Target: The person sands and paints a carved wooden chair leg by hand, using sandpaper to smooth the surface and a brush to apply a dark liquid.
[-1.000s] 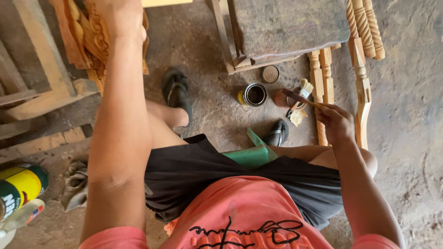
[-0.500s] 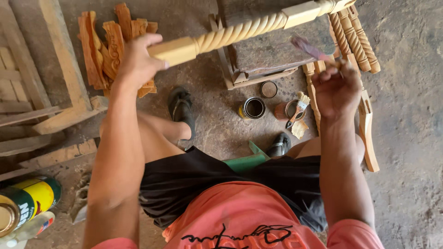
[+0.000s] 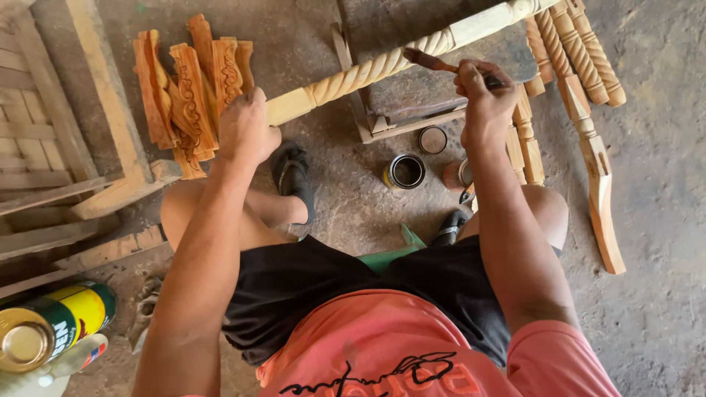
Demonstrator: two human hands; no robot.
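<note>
My left hand (image 3: 246,131) grips the square end of a pale twisted wooden spindle (image 3: 382,65), which slants up to the right above the floor. My right hand (image 3: 485,92) holds a small brush (image 3: 434,62) by its handle, with the bristle end resting against the spindle's twisted part. Below, on the concrete floor between my knees, stands an open tin of dark liquid (image 3: 404,171), its loose lid (image 3: 432,140) lying beside it.
Several carved orange-brown wood pieces (image 3: 187,92) lie stacked at upper left. More turned spindles (image 3: 581,81) lie at right. A wooden frame (image 3: 88,125) sits on the left, a small wooden stool (image 3: 412,103) ahead, a green-yellow can (image 3: 51,323) at lower left.
The view dropped and steadied. My right hand carried the brush up from the tin to the spindle. My left hand lowered the spindle's end slightly.
</note>
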